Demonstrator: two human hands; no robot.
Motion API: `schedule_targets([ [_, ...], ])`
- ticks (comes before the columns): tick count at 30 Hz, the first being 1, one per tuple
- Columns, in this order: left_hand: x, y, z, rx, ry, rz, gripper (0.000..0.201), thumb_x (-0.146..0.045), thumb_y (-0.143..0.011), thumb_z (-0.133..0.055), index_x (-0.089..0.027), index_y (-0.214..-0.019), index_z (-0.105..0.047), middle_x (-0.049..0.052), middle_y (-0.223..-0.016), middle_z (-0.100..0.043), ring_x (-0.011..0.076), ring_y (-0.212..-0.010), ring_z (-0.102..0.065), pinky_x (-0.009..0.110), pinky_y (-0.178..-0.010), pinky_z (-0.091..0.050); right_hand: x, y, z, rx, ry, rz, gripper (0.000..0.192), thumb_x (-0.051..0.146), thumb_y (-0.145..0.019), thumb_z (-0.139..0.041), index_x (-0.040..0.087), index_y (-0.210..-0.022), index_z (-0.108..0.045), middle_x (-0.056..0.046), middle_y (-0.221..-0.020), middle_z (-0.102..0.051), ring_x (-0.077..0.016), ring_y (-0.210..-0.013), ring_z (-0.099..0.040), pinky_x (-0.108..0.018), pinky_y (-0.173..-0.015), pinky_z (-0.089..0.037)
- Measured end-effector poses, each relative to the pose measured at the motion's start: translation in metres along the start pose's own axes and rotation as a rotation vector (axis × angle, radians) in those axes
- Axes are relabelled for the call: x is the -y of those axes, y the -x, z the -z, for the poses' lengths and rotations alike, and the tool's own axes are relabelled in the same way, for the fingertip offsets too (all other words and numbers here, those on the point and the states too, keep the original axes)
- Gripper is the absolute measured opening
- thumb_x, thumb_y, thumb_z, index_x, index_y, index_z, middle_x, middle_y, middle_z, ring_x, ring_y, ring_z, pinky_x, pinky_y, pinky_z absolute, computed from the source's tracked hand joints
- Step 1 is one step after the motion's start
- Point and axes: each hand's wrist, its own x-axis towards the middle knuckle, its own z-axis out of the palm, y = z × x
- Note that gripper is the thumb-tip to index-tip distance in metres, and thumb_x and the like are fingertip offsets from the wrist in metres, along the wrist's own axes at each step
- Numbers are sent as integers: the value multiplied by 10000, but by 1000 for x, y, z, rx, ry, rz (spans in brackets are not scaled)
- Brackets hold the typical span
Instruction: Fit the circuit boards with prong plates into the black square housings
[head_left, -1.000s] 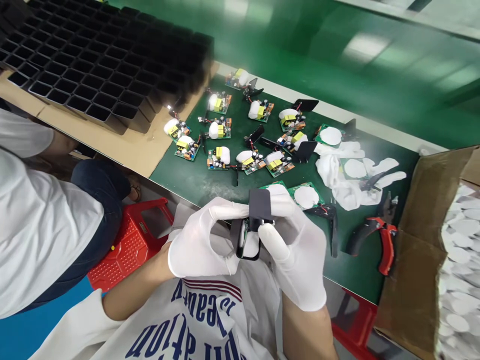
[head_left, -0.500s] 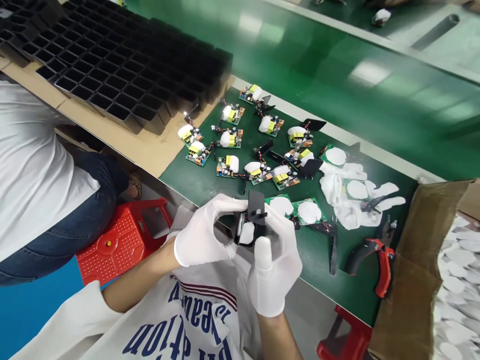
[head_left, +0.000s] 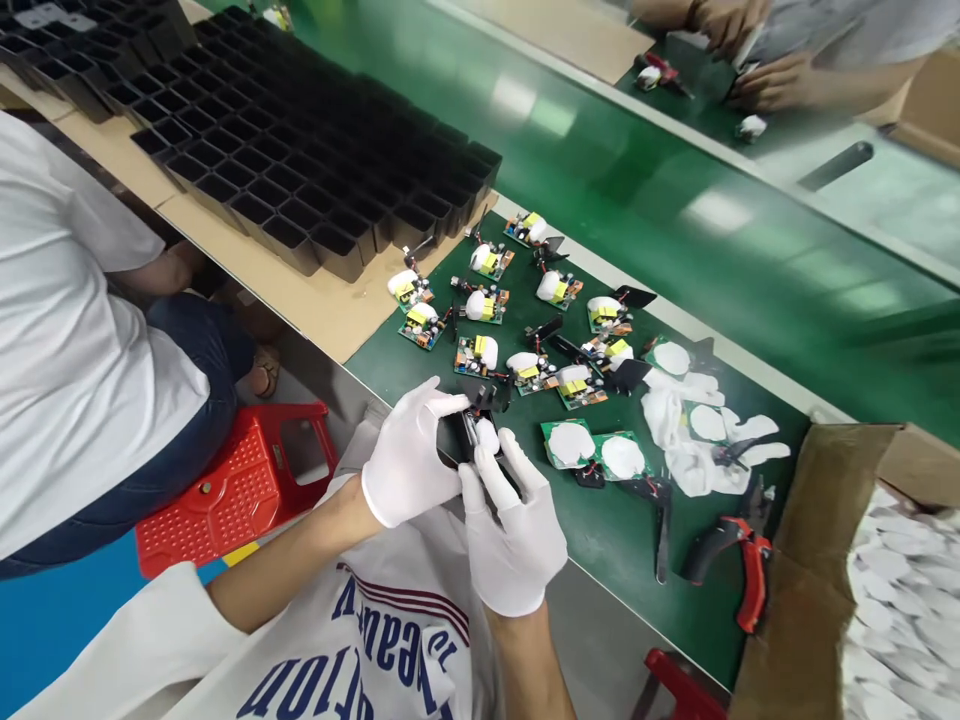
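A small black plastic case (head_left: pixel 459 436) is in my white-gloved left hand (head_left: pixel 411 455), the fingers and thumb closed around its left side. Inside the case sits a circuit board with a white pad (head_left: pixel 487 435); a black end plate (head_left: pixel 489 396) sticks out at the top. My gloved right hand (head_left: pixel 517 535) has its fingers apart, the tips touching the white pad and the near right edge of the case. Two green boards with white pads (head_left: pixel 571 444) lie right of the case. Beyond it are several circuit boards with yellow-taped parts (head_left: pixel 531 372).
Rows of black cases (head_left: pixel 300 150) stand on cardboard at the left. White gloves (head_left: pixel 686 465), red-handled pliers (head_left: pixel 750 560) and a box of white pads (head_left: pixel 900 600) are at the right. A person sits by a red stool (head_left: pixel 225 490); another person's hands (head_left: pixel 772 85) work across the bench.
The end plate has tipped away, and the case has shifted slightly left. My right hand has moved from the case's right side to its near edge. The view has swung, showing a co-worker's hands.
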Motion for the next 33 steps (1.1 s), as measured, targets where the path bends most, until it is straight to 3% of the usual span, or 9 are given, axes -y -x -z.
schedule_targets([
  [5, -20, -4, 1, -97, -11, 52, 552, -189, -726, -802, -250, -1251, -643, 49, -1125, -823, 274, -1014, -836, 408, -883, -716, -3, -15, 18, 28, 109, 79, 479, 131, -992, -795, 348, -1416, -741, -60, -1251, -854, -268, -981, -873, -331, -752, -725],
  [8, -35, -3, 0, -118, 64, 62, 522, -212, -742, -784, -263, -1246, -660, 43, -1147, -826, 265, -1026, -829, 391, -889, -708, -9, -11, 29, 56, 89, 99, 616, 90, -980, -779, 392, -1507, -677, -65, -1312, -832, -295, -1123, -846, -392, -899, -733],
  [11, -35, 0, -11, -106, 0, 61, 421, -207, -756, -774, -254, -1161, -668, 37, -1029, -827, 260, -924, -826, 379, -819, -696, -15, -4, 22, -3, 93, 91, 644, 64, -967, -771, 384, -1514, -656, -69, -1255, -846, -287, -1095, -852, -389, -877, -740],
  [15, -26, 3, -25, -111, -105, 74, 244, -255, -792, -793, -246, -991, -651, 36, -841, -773, 272, -753, -782, 399, -700, -654, -15, 1, 7, -70, 133, 59, 503, 65, -938, -791, 350, -1350, -738, -65, -1190, -856, -271, -963, -872, -353, -761, -744],
  [18, -23, 4, -28, -106, -116, 72, 248, -274, -788, -798, -246, -974, -635, 39, -841, -761, 276, -761, -776, 407, -714, -649, -12, -2, 7, -78, 125, 32, 400, 90, -959, -782, 319, -1287, -765, -90, -1230, -845, -268, -970, -870, -351, -775, -743],
  [23, -14, 11, -33, -145, -100, 4, 370, -233, -764, -795, -221, -1102, -646, 60, -923, -786, 287, -843, -795, 435, -787, -665, -15, -8, 10, -39, 55, -6, 490, 195, -1018, -767, 266, -1493, -672, -102, -1219, -842, -261, -1026, -858, -351, -835, -738],
  [27, -7, 16, -33, -118, -88, -25, 443, -228, -797, -782, -208, -1221, -658, 88, -1043, -811, 304, -980, -811, 472, -909, -672, -20, -7, 5, 10, 73, -3, 307, 248, -1056, -746, 268, -1362, -767, -76, -1227, -846, -232, -1024, -854, -311, -859, -718],
  [31, -4, 19, -20, -39, -32, -59, 604, -257, -813, -818, -242, -1390, -643, 86, -1187, -827, 298, -1094, -798, 472, -996, -660, -20, -5, 6, -37, 110, -6, 310, 227, -1058, -750, 259, -1366, -770, -82, -1222, -843, -215, -1036, -851, -284, -860, -700],
  [33, 3, 26, -10, -59, -12, -47, 578, -273, -842, -831, -261, -1395, -665, 85, -1231, -827, 300, -1151, -778, 487, -1049, -639, -19, -5, 6, -53, 116, 3, 311, 205, -1044, -766, 264, -1350, -780, -88, -1267, -834, -220, -1081, -846, -288, -891, -699],
])
